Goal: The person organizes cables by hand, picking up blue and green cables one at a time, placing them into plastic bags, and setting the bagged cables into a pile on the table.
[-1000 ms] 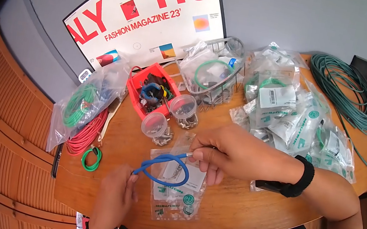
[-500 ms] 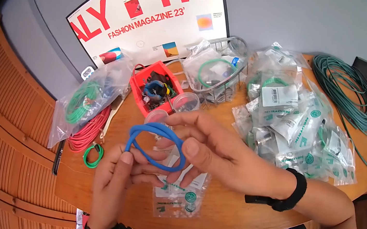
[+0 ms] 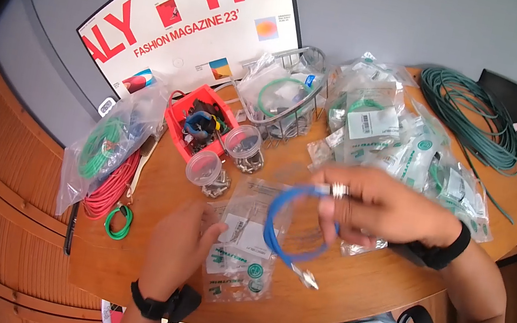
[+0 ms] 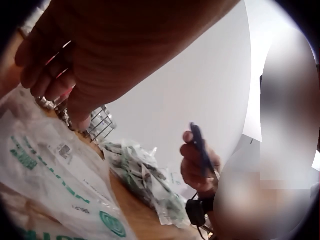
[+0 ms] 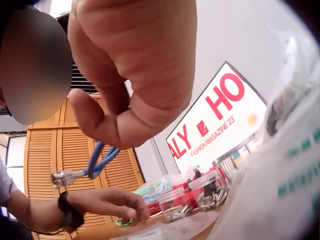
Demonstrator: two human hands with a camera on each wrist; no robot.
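In the head view the right hand pinches a blue cable by one silver connector; the cable hangs in a loop with its other connector dangling below. The left hand holds nothing, its fingers loosely bent at the left edge of flat clear plastic bags with white labels. In the left wrist view the left hand hovers near the bags. The right wrist view shows the blue cable hanging under the right hand.
A red bin of tools, two clear cups of metal parts and a wire basket stand behind. Many bagged items and a dark green cable coil lie right. Red cable and a small green coil lie left.
The left hand has let go of the blue cable and moved down beside the bags. The right hand has carried the cable to the right, and both connectors now show.
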